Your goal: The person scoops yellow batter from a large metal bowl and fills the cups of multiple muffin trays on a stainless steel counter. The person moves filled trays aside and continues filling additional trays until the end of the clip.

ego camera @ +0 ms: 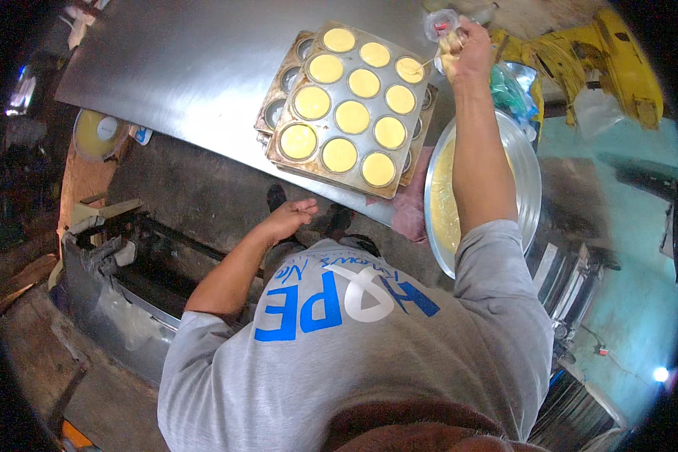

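A metal muffin pan [368, 134] lies on the steel table, its round cups filled with yellow batter [352, 117]. More muffin pans [275, 93] with empty-looking cups are stacked beneath it. Beyond the pan's far right corner, my right hand [464, 52] is raised with its fingers curled and smeared with batter. A thin strand of batter runs from it to the corner cup. Whether something is inside the fingers cannot be made out. My left hand [291, 219] hangs in front of my body, off the table edge, fingers loosely extended and holding nothing. Under my right forearm is a large metal basin [531, 169] of batter.
The steel table [203, 56] has its near edge just before me. A pink cloth [411, 212] hangs between pans and basin. Near my right hand lie a clear plastic container [440, 25] and plastic bags [505, 87]. A lidded round tub [97, 135] is at the left below the table edge.
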Demonstrator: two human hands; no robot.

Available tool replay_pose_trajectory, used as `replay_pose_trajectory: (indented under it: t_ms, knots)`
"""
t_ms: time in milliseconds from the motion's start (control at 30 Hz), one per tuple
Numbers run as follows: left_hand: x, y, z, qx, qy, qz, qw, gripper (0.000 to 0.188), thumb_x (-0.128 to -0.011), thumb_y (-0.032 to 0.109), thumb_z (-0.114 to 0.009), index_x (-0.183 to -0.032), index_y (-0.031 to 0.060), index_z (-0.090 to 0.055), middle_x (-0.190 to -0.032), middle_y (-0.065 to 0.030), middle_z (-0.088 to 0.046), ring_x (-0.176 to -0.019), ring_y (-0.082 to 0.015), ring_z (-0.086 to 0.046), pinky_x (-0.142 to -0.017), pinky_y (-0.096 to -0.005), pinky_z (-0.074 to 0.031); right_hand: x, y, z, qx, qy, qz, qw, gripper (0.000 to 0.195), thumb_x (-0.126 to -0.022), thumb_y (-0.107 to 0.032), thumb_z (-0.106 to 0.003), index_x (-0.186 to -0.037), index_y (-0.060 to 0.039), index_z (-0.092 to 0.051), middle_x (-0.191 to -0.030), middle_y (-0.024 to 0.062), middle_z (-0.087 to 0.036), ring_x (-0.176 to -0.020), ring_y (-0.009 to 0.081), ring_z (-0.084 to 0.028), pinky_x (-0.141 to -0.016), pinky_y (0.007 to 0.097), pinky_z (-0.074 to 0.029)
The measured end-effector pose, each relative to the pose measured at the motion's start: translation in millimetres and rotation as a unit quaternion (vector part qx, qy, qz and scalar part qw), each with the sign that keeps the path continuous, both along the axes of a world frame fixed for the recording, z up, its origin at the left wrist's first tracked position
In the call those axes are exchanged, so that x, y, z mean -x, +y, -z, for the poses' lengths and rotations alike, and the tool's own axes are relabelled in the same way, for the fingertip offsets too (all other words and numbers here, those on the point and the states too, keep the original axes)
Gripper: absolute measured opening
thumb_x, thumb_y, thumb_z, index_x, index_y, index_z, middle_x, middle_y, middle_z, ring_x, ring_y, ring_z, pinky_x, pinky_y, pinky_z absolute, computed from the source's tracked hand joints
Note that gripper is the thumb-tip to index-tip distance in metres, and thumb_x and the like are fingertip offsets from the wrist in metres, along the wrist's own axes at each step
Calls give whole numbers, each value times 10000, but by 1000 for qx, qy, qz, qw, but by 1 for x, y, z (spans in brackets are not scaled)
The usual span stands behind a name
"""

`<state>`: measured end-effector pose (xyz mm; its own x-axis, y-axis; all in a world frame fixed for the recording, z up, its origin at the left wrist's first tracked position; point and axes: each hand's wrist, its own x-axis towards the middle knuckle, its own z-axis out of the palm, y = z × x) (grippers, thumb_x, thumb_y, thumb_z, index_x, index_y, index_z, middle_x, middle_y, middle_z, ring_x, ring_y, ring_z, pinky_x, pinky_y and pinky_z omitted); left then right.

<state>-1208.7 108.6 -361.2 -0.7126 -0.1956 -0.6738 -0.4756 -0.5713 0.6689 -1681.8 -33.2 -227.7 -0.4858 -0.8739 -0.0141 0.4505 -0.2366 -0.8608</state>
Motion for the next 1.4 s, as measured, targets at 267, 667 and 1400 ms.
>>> replay_pose_trajectory:
  t_ms: [267, 667, 1400]
  knots:
    - [23, 3, -20, 2, -23, 9, 1000, 522, -842, 51, -479, -1345, -36, -369, -1338, -131, -465, -1241, -193, -426, -1022, -279, -322, -39, 33, -53, 61, -282, 8, 958, 196, -746, -184, -618, -721, -15, -522, -678, 138, -564, -676, 274, -556, -722, 417, -480]
    - [164, 48, -69, 61, 163, 261, 950, 555, -826, 22, -447, -1369, -25, -337, -1294, -114, -500, -1228, -177, -443, -999, -256, -331, -33, 205, 24, -139, 66, 65, 986, 256, -835, -204, -542, -721, 12, -618, -734, 147, -633, -666, 213, -596, -635, 341, -483]
    - [128, 46, -48, 37, 102, 189, 976, 591, -814, 47, -489, -1378, -19, -324, -1350, -133, -459, -1240, -180, -431, -1009, -276, -334, -124, 84, -75, -45, 44, 42, 997, 93, -698, -8, -585, -722, -43, -502, -673, 40, -521, -541, 153, -514, -549, 304, -464]
